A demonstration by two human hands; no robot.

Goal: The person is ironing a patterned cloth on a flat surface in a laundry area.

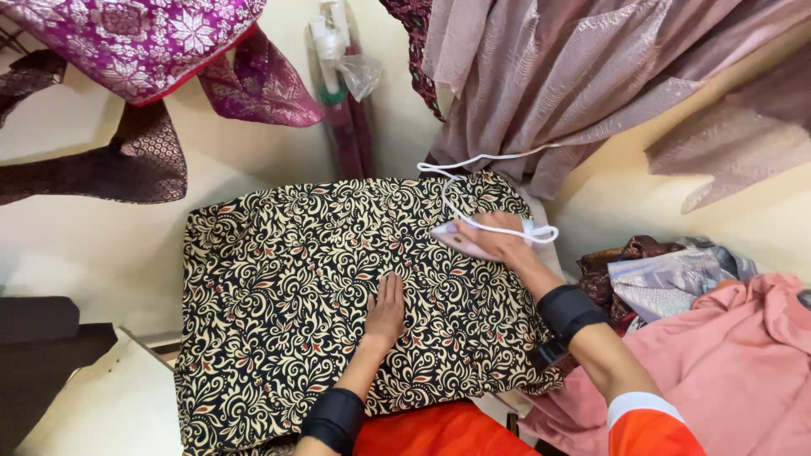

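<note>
A person's right hand (494, 239) closes around one pale iron (460, 241) on one black floral-print cloth (287, 295) spread across the board, while the left hand (386, 311) lies flat and open on it. Two black wristbands (568, 311) show.

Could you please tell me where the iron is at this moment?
In the head view, the iron sits right of centre, on the far right part of the black floral cloth, under the right hand, with its white cord looping behind.
</note>
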